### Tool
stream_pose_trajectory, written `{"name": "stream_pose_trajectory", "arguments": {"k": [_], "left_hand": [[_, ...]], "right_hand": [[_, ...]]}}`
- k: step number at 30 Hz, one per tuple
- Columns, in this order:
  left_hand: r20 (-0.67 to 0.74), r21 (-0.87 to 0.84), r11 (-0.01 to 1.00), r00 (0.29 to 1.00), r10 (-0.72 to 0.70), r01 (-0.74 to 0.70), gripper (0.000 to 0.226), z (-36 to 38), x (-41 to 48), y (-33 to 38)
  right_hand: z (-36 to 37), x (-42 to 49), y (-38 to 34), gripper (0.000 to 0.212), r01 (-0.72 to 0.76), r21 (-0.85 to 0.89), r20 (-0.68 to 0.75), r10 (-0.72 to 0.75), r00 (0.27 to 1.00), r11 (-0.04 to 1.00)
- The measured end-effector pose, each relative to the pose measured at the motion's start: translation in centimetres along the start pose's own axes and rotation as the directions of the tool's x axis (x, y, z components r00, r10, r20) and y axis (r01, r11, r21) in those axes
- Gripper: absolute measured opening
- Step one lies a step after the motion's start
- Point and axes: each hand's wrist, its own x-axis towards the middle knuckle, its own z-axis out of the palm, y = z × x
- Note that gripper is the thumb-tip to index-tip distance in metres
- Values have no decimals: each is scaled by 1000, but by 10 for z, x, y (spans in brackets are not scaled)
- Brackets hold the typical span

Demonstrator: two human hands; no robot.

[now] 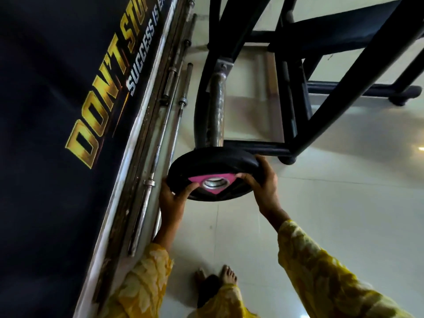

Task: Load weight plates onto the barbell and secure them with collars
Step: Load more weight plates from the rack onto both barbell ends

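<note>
A black weight plate (pixel 213 162) with a pink centre label and a steel-ringed hole sits on the end of a chrome barbell sleeve (pixel 218 111) that runs away from me to the rack. My left hand (pixel 174 198) grips the plate's left rim, thumb on its face. My right hand (pixel 259 177) grips the right rim, fingers curled over the edge. The bar's tip shows inside the hole. No collar is visible.
A black bench rack frame (pixel 332 88) stands ahead and to the right. Several spare chrome bars (pixel 174 106) lean along the wall at the left, beside a dark banner (pixel 68 111) with gold lettering. Pale floor tiles (pixel 344 214) spread right; my bare feet (pixel 220 276) are below.
</note>
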Motion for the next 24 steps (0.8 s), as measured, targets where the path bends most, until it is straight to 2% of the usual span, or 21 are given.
{"name": "stream_pose_trajectory", "arguments": {"k": [7,15,21,24], "left_hand": [[23,-6,998,997,68,-68,66,-19,-101,40],[170,-73,976,962,213,-203,64,-2,-231,117],[266,-132,941,903,337,-312,73,45,-299,187],[271,-187,904,864,424,-384,60,80,-331,222]], "right_hand": [[-57,-87,-33,55,1,38,8,-2,1000,999],[-172,-206,-98,50,76,20,-145,-72,987,997],[-268,-267,-143,54,209,6,-328,-195,924,978],[-315,-278,-162,48,305,23,-391,-272,879,952]]}}
